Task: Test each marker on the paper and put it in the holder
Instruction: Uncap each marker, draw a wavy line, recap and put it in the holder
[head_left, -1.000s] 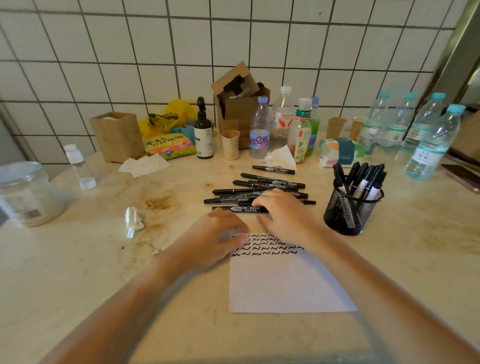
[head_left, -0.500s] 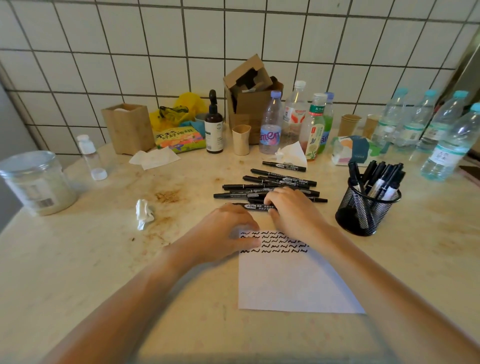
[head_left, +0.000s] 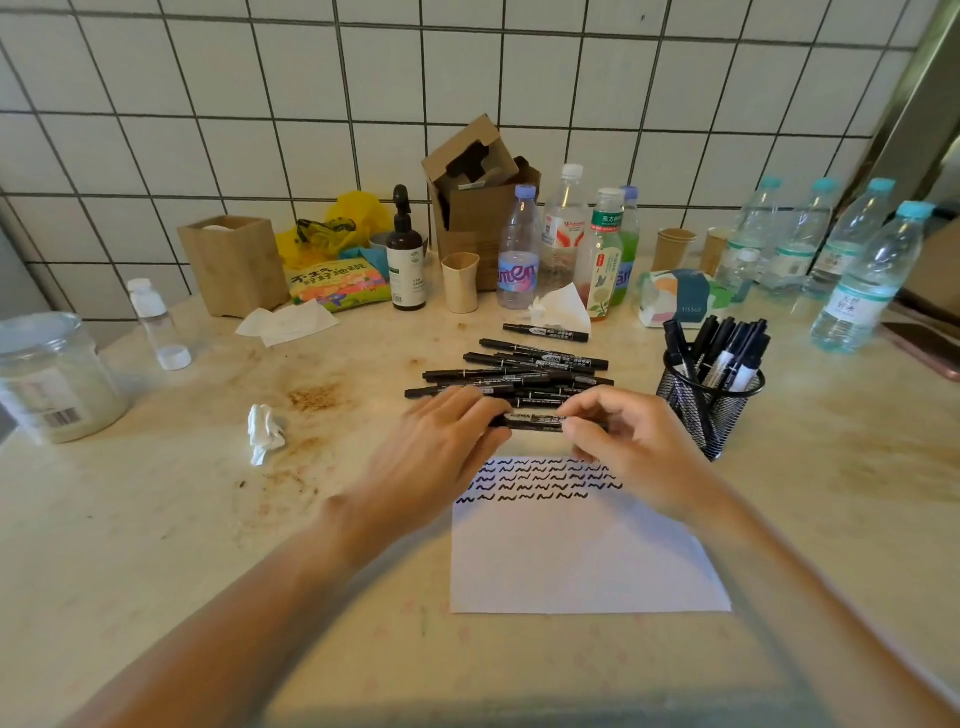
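Note:
A black marker (head_left: 535, 421) is held level just above the top edge of the white paper (head_left: 576, 556). My left hand (head_left: 441, 452) grips its left end and my right hand (head_left: 623, 441) pinches its right end. The paper carries rows of black squiggles near its top. A pile of black markers (head_left: 519, 376) lies on the table right behind my hands. The black mesh holder (head_left: 709, 402), with several markers standing in it, is just right of my right hand.
Bottles (head_left: 519, 249), paper cups (head_left: 460, 283), a cardboard box (head_left: 478, 197) and a tissue pack (head_left: 680, 299) line the tiled wall. Water bottles (head_left: 862, 280) stand far right, a plastic jar (head_left: 52, 379) far left. A crumpled tissue (head_left: 265, 431) lies left of my hands.
My left hand has moved off the paper's corner up to the marker. Both hands now hold one marker between them, lifted from the front of the pile.

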